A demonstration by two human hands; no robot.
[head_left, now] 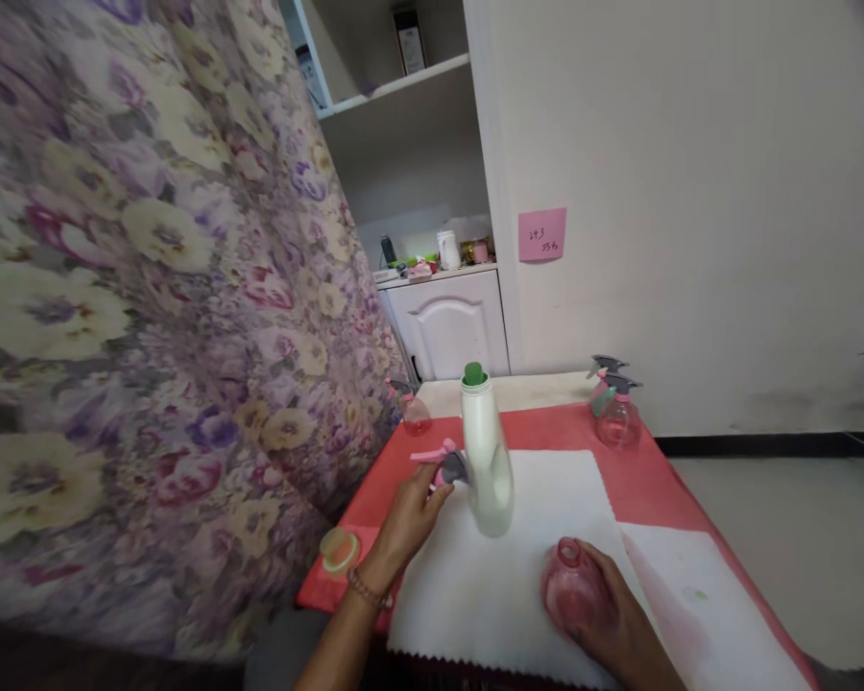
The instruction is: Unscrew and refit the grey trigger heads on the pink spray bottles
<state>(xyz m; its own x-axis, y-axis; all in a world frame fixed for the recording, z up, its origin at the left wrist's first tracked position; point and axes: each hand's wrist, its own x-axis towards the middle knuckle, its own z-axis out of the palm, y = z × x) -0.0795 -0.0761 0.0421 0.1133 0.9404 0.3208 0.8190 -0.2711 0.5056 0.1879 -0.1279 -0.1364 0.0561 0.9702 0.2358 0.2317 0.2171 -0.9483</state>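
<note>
My left hand [419,501] pinches a pink and grey spray trigger head [449,464] at the left edge of the white cloth [540,509]. Wrapped round a small round pink see-through spray bottle [573,587] is my right hand [612,605]; the bottle's neck is uncapped. Between the hands, farther back, stands a tall pale green jug [487,451] with a handle opening and a green pouring spout [473,374] in its uncovered mouth. A yellowish cap [339,551] lies on the table's left edge.
Assembled spray bottles stand at the back right [619,418] and back left [415,411] of the red-covered table [634,480]. A stained white cloth [706,605] lies at right. A floral curtain [187,336] hangs close on the left. Behind are shelves and a wall.
</note>
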